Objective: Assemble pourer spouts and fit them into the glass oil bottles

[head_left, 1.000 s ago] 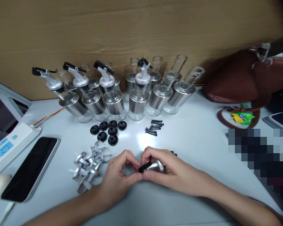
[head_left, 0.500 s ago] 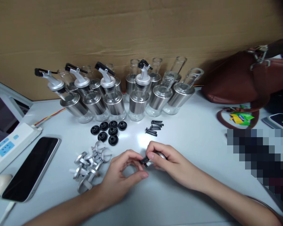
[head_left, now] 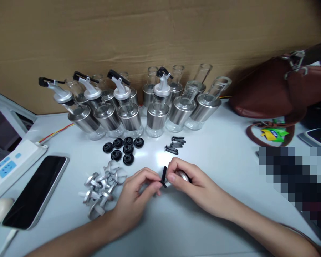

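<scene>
A silver pour spout is pinched in my right hand, largely hidden by the fingers. At its tip a black flip lever stands up. My left hand has its thumb and fingertips closed at the lever's lower end. Beyond the hands lie several loose black levers. Several black stoppers are grouped to their left, and a pile of silver spout bodies lies beside my left hand.
Glass bottles with steel sleeves stand in rows at the back, several with spouts fitted. A phone and power strip are at the left. A brown bag and a green-yellow wrapper sit at the right.
The black lever on the spout has swung from lying toward the left to standing up. My left thumb has moved up and closed toward the fingertips.
</scene>
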A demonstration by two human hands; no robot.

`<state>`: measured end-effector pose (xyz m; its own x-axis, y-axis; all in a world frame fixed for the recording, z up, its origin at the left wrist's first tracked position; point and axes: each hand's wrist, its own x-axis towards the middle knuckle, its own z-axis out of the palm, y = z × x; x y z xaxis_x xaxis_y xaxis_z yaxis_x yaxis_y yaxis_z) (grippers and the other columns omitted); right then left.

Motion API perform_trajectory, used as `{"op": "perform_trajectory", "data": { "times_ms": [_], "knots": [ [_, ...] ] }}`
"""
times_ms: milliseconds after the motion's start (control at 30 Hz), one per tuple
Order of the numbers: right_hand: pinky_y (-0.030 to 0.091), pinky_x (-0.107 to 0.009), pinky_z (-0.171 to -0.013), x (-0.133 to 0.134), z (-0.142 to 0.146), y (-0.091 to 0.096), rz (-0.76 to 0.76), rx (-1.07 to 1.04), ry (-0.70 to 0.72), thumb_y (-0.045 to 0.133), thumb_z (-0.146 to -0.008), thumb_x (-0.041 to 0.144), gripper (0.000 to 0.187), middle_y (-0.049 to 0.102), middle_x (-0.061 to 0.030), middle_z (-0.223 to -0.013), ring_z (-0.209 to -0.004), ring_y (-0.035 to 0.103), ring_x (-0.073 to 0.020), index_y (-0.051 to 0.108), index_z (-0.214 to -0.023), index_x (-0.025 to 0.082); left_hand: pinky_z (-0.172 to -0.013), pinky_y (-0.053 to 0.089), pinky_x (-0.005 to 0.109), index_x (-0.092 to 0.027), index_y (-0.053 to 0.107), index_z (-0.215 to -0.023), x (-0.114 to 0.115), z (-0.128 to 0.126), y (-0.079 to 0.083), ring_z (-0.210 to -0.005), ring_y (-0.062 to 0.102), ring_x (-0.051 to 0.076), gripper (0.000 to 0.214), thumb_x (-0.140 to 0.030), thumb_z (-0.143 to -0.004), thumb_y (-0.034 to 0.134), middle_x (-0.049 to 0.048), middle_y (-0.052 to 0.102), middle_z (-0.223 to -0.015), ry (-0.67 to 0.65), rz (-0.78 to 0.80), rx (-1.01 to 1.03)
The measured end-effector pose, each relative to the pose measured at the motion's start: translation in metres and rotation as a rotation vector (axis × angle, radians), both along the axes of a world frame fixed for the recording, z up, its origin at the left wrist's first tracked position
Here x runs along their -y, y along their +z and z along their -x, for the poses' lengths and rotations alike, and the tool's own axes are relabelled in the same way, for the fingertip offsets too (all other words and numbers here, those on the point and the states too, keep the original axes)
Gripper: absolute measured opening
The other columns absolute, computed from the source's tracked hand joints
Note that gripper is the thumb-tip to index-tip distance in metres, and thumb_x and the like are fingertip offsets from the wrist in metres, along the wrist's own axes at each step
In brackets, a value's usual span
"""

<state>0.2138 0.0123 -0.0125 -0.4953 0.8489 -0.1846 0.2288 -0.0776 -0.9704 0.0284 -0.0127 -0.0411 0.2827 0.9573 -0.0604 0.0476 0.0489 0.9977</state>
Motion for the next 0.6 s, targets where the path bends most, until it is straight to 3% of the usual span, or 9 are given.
{"op": "perform_trajectory", "data": {
  "times_ms": [133,300,467,600],
  "knots": [
    [0.038,-0.027,-0.071,0.0002,-0.0009,-0.0027,-0.025,0.019,-0.057,0.052,-0.091,0.034,0.012,0.051,0.0010,-0.082,-0.079,0.050,-0.0156,0.050,-0.092,0.022,-0.061,0.047,0.023,-0.018,0.058,-0.084,-0.0006,-0.0021,0.0029,-0.059,0.061,0.012,0.012,-0.028,-0.090,0.057,-0.0007,0.065,-0.068,0.057,0.114,0.054],
    [0.040,-0.024,-0.063,0.0006,-0.0019,-0.0090,-0.071,0.088,-0.064,0.059,-0.084,0.027,0.035,0.051,-0.0005,-0.092,-0.081,0.054,-0.0163,0.050,-0.118,0.027,-0.060,0.048,0.024,-0.019,0.055,-0.083,-0.0012,-0.0026,0.0057,-0.057,0.060,0.011,0.028,-0.046,-0.090,0.057,-0.0015,0.063,-0.069,0.051,0.148,0.161],
    [0.043,-0.024,-0.076,0.0003,-0.0019,-0.0063,-0.212,0.073,-0.050,0.058,-0.089,0.025,0.012,0.062,0.0005,-0.090,-0.086,0.057,-0.0146,0.060,-0.101,0.024,-0.064,0.048,0.024,-0.018,0.055,-0.084,-0.0009,-0.0015,0.0058,-0.061,0.060,0.011,0.033,-0.052,-0.088,0.057,-0.0027,0.060,-0.069,-0.022,0.182,0.177],
    [0.044,-0.022,-0.071,0.0010,-0.0019,-0.0031,-0.283,0.085,-0.058,0.058,-0.089,0.023,0.007,0.065,0.0012,-0.086,-0.079,0.059,-0.0127,0.060,-0.096,0.022,-0.065,0.046,0.023,-0.019,0.055,-0.089,-0.0004,-0.0004,0.0030,-0.064,0.059,0.011,0.022,-0.040,-0.093,0.054,-0.0032,0.058,-0.068,-0.033,0.167,0.136]
  ]
}}
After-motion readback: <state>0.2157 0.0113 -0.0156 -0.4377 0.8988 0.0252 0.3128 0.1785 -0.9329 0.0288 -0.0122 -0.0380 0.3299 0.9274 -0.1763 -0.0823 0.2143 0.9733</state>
